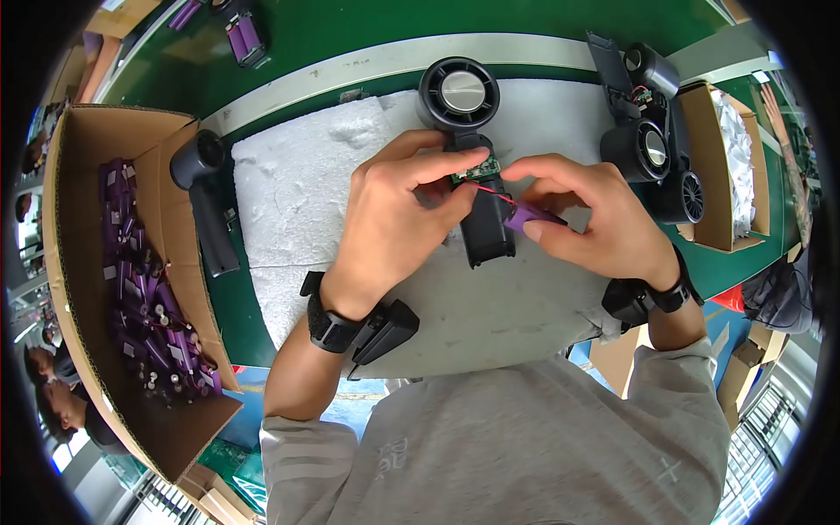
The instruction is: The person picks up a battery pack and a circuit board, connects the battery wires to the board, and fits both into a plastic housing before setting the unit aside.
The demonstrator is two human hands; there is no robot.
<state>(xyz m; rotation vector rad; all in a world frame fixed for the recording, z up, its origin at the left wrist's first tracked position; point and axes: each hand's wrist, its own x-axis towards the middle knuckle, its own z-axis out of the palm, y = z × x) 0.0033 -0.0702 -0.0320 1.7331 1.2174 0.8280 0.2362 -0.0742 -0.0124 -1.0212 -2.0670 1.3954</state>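
A black handheld fan (468, 131) is lying on the white foam pad (306, 192) at the centre, its round head at twelve o'clock and its open handle pointing to six. The left hand (394, 219) is pinching the small green circuit board (477, 168) at the handle's mouth, fingers closed narrowly on it. The right hand (595, 219) is gripping a purple battery cell (529, 217) at three o'clock, joined to the board by a red wire (494, 194). This looks like the battery-fitting step; the next move seemingly calls for aligning the cell with the handle cavity without straining the wire.
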